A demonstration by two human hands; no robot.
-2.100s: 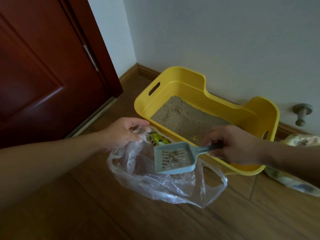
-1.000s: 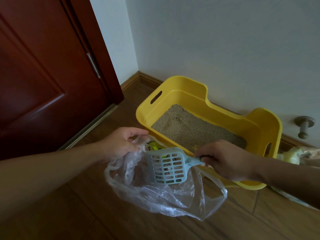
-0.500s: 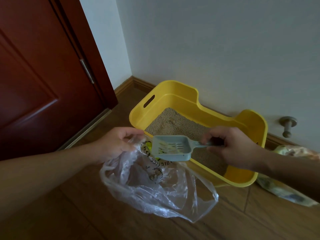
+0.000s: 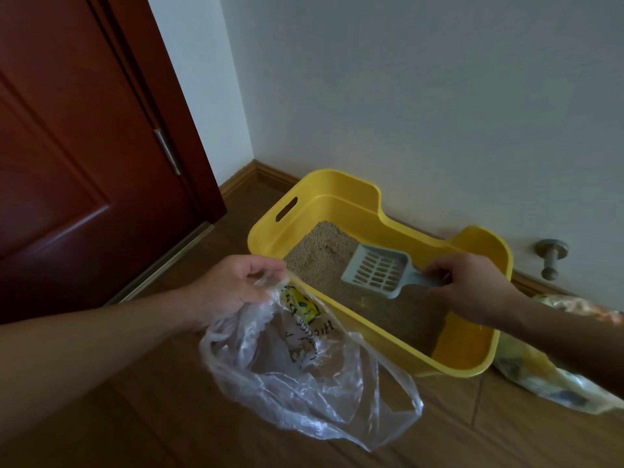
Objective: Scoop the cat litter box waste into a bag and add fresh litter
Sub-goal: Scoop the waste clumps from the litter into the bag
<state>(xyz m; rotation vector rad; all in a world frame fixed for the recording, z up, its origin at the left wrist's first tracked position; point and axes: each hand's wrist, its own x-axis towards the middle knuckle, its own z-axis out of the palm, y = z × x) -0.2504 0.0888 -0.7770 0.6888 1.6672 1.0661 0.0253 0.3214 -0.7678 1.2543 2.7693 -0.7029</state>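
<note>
A yellow litter box [image 4: 344,194] stands on the wood floor against the wall, with tan litter [image 4: 320,255] in it. My left hand [image 4: 233,288] grips the rim of a clear plastic bag [image 4: 304,373], which hangs open beside the box's near wall. My right hand [image 4: 472,285] holds the handle of a pale blue slotted scoop [image 4: 374,268]. The scoop's head is tilted down over the litter, inside the box, and looks empty.
A dark red door [image 4: 77,157] fills the left side. A metal door stop [image 4: 551,256] sticks out of the wall at the right. Another filled plastic bag [image 4: 540,376] lies on the floor right of the box.
The scoop tipped its load into the bag, then my right hand carried it back over the box and lowered it toward the litter. My left hand kept holding the bag.
</note>
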